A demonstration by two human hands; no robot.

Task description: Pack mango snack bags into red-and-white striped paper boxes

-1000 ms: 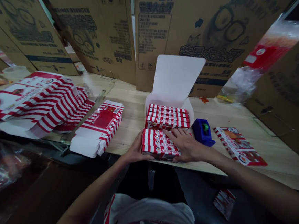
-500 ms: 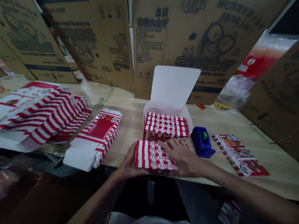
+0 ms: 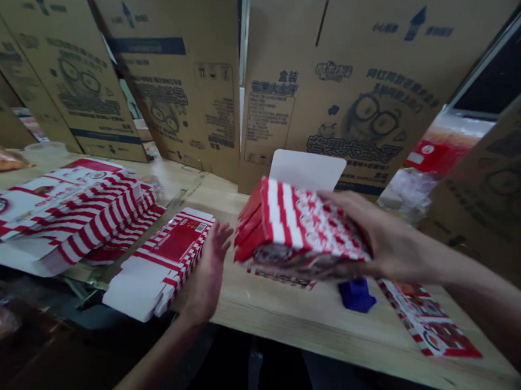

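My right hand (image 3: 381, 233) grips a stack of small red-and-white striped boxes (image 3: 301, 222), raised above the table and tilted. Thumb and fingers clasp its right end. Left of the stack, my left hand (image 3: 208, 277) is open with fingers apart, touching nothing that I can make out. Behind the stack rises the white lid (image 3: 308, 170) of an open carton, whose body is mostly hidden. Just beyond my left hand lies a pile of folded striped cartons (image 3: 178, 240). Below the raised stack, the blue tape dispenser (image 3: 357, 297) is partly covered.
A larger heap of striped cartons (image 3: 98, 201) covers the table's left side. At the right lies a flat printed carton (image 3: 437, 319). Tall cardboard boxes (image 3: 299, 108) stand along the back. Plastic-wrapped goods (image 3: 438, 154) show between them. The wooden table's front edge (image 3: 345, 350) runs below.
The striped stack has been lifted off the table and tilted by my right hand. My left hand has let go of it and moved left, opening. The view has tipped upward.
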